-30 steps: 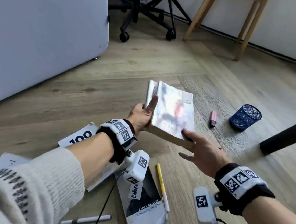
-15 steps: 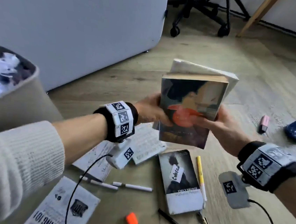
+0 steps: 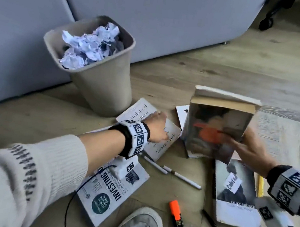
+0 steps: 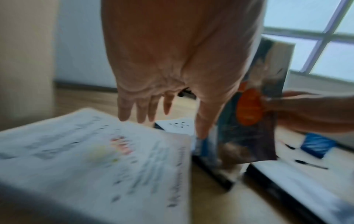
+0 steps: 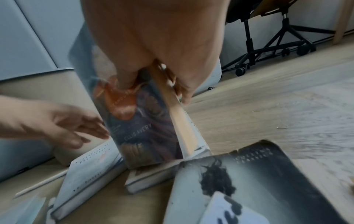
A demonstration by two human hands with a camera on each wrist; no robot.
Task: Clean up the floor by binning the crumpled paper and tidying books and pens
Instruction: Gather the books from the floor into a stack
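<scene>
Right hand: we find it gripping the picture-cover paperback, thumb on the front cover, fingers behind. A second book appears to stand behind it; whether the grip takes both, we cannot tell.
Position of held book: upright, lower edge on or just above another book lying flat on the floor.
Left hand: fingers straight and spread, holding nothing, above the white paperback that lies beside the waste bin.
Crumpled paper: in the bin; we see none loose on the floor.
Other items: the Investing book, the Brontë paperback, white pens and an orange marker lie scattered.
Step in hand (our judgement): gathering books into one stack.
Recommended method: slide the left fingers under the white paperback's spine, lift it flat, and set it against the held book with spines aligned.
Caution: keep the right thumb firm so the upright cover does not splay.
</scene>
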